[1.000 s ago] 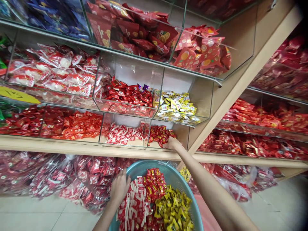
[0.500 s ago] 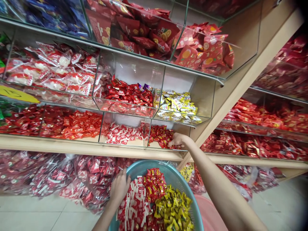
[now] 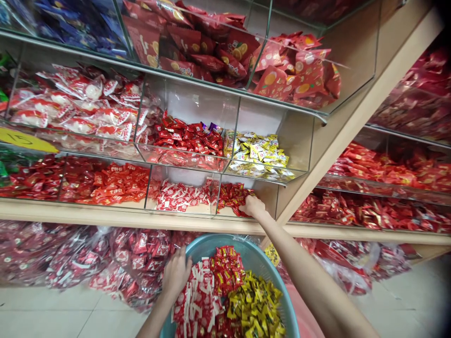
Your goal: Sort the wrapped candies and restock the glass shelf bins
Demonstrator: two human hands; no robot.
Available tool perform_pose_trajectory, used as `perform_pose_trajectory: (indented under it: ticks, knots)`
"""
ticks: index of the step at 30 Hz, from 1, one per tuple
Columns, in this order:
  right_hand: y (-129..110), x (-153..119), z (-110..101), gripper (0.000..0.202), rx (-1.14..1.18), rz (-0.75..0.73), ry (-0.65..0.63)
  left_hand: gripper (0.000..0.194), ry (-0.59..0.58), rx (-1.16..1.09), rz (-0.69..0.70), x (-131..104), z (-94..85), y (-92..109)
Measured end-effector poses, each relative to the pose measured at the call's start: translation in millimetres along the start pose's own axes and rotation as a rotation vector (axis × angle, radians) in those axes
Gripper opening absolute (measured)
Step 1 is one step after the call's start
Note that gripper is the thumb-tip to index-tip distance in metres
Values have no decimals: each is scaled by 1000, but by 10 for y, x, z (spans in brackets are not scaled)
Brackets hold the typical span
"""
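My left hand (image 3: 176, 272) is closed over the left rim of a turquoise plastic basin (image 3: 195, 242). Inside the basin lie red-and-white wrapped candies (image 3: 197, 300), red wrapped candies (image 3: 227, 265) and yellow wrapped candies (image 3: 257, 300), in separate heaps. My right hand (image 3: 252, 206) reaches into the lowest shelf bin on the right, its fingers curled into small red candies (image 3: 230, 197). The fingertips are partly hidden among the wrappers, so how many candies they hold does not show.
Clear dividers (image 3: 237, 126) split the shelves into candy bins. The wooden shelf edge (image 3: 123, 218) runs just above the basin; a slanted wooden post (image 3: 338, 136) stands right of my hand. Bagged candies (image 3: 137, 253) lie beneath. A pink surface (image 3: 303, 310) shows beside the basin.
My right hand has moved slightly left and deeper into the red candies, and its fingers are more curled. My left hand stays on the basin rim.
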State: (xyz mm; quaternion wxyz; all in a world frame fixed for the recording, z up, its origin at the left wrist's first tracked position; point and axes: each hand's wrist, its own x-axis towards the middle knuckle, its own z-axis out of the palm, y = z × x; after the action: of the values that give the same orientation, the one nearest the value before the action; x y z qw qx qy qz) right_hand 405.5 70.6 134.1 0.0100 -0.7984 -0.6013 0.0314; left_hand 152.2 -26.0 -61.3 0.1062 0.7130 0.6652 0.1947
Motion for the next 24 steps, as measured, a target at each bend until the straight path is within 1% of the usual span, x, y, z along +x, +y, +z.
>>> perform_pose_trajectory:
  ticks: [7, 18, 24]
  knots:
    - [22, -3, 27, 42, -23, -6, -3, 44, -33, 23, -5, -2, -62, 44]
    - [103, -6, 19, 45, 1, -27, -60, 44, -40, -9, -6, -2, -77, 50]
    - [72, -72, 3, 42, 0, -16, -29, 43, -32, 0, -10, -8, -98, 67]
